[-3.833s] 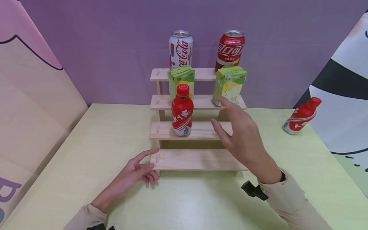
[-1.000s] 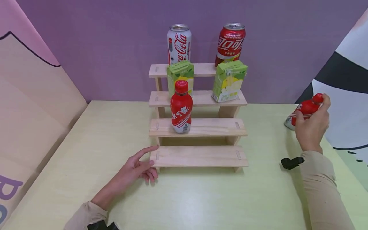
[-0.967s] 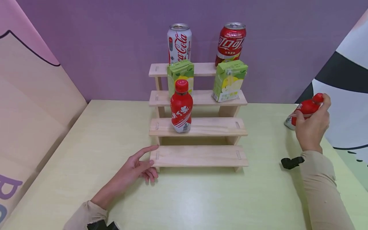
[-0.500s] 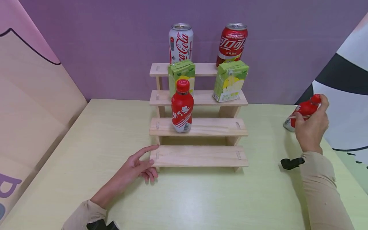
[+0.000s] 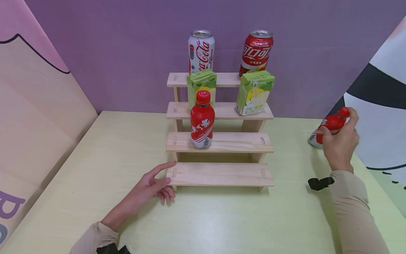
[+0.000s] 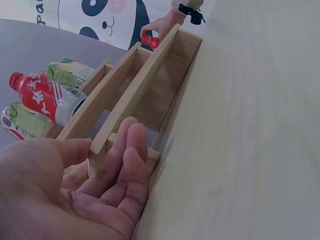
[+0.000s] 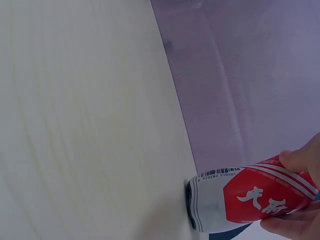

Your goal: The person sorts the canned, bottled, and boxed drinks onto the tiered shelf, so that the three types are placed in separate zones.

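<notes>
In the head view, my right hand (image 5: 342,143) grips a red and white plastic bottle (image 5: 332,123) at the table's right side. The thumb lies on one side and the fingers on the other. In the right wrist view the bottle's (image 7: 255,197) base is at the table edge; whether it touches cannot be told. My left hand (image 5: 150,187) pinches the left end of a wooden tiered rack's (image 5: 219,174) lowest step between thumb and forefinger, its other fingers loosely curled below. A matching red bottle (image 5: 202,121) stands on the second step from the bottom, towards the left.
Two green juice cartons, left (image 5: 193,91) and right (image 5: 253,93), stand on the third step. Behind them on the top step are a white cola can (image 5: 201,53) and a red cola can (image 5: 257,53). A purple wall (image 5: 133,60) closes off the table's back.
My right hand has gone from beside the rack to the bottle at the right and taken hold of it. Most recently, hand and bottle have shifted slightly left. My left hand stays at the rack.
</notes>
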Available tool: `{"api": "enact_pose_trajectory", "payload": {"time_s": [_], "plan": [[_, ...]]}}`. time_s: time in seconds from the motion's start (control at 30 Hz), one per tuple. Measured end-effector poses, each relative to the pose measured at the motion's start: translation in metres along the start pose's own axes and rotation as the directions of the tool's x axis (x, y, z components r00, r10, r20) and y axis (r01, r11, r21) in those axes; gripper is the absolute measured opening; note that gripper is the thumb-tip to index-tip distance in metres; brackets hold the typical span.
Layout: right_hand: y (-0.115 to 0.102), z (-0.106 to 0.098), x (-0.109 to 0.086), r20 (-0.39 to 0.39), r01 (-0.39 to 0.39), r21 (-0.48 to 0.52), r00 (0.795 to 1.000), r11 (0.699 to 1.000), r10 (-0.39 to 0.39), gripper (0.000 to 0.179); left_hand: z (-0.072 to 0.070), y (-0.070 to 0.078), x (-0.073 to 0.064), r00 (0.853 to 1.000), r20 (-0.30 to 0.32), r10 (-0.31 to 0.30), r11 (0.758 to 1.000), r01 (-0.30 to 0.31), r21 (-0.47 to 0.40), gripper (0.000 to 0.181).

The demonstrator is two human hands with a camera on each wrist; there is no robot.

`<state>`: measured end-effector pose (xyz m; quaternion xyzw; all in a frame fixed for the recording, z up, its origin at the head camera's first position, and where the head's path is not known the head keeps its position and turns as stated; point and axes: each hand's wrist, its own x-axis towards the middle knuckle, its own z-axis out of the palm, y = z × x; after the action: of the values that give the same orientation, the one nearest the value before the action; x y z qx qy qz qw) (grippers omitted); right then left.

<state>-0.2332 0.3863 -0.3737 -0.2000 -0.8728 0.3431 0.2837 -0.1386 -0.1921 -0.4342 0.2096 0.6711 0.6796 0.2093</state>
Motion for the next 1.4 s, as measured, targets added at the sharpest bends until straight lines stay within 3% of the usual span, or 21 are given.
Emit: {"api": "enact_pose_trajectory", "payload": {"time_s": [0.27, 0.77, 1.07, 1.4], "plan": [[-0.006, 0.003, -0.004, 0.003, 0.079, 0.010, 0.997, 0.997, -0.079, 0.084, -0.001, -0.001, 0.001, 1.000, -0.001, 0.000, 1.000, 0.000, 0.014, 0.052], [-0.043, -0.003, -0.014, 0.014, 0.183, 0.030, 0.983, 0.983, -0.184, 0.084, 0.000, 0.000, -0.001, 1.000, 0.003, 0.003, 1.000, -0.003, 0.013, 0.052], [-0.075, -0.011, -0.026, 0.012, 0.290, 0.055, 0.957, 0.955, -0.291, 0.085, -0.001, 0.001, 0.000, 1.000, -0.004, -0.006, 1.000, 0.007, 0.016, 0.052], [-0.110, -0.026, -0.043, 0.043, 0.356, 0.073, 0.932, 0.932, -0.359, 0.086, 0.000, 0.000, 0.000, 1.000, -0.001, -0.005, 1.000, 0.005, 0.010, 0.052]]}}
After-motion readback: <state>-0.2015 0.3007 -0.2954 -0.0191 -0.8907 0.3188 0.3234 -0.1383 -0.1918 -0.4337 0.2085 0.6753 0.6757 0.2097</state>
